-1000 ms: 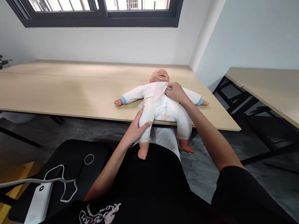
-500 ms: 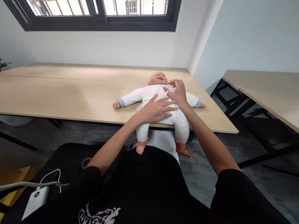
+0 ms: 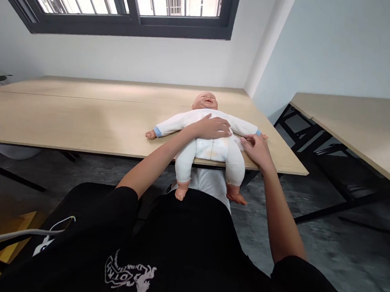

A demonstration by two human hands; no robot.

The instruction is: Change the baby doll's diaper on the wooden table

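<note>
A baby doll [image 3: 209, 112] lies face up, its legs hanging over the table's front edge. It wears a white top with blue cuffs and a white diaper [image 3: 210, 149] with a faint print. Across the doll's belly rests my left hand [image 3: 212, 126], flat with the fingers extended. My right hand [image 3: 258, 149] is beside the doll's hip, close to its blue cuff, with thumb and fingers pinched on the diaper's thin white side tab [image 3: 238, 141].
The doll lies near the right end of a long wooden table [image 3: 112, 121] below a barred window. A second table [image 3: 355, 124] stands to the right, across a gap. At left are a black chair [image 3: 81, 204], a cable [image 3: 22, 233] and a white power bank [image 3: 42, 247].
My right hand has moved from the doll's chest down and right to its hip, pinching the side tab. My left hand has slid up the belly, uncovering the diaper's front.
</note>
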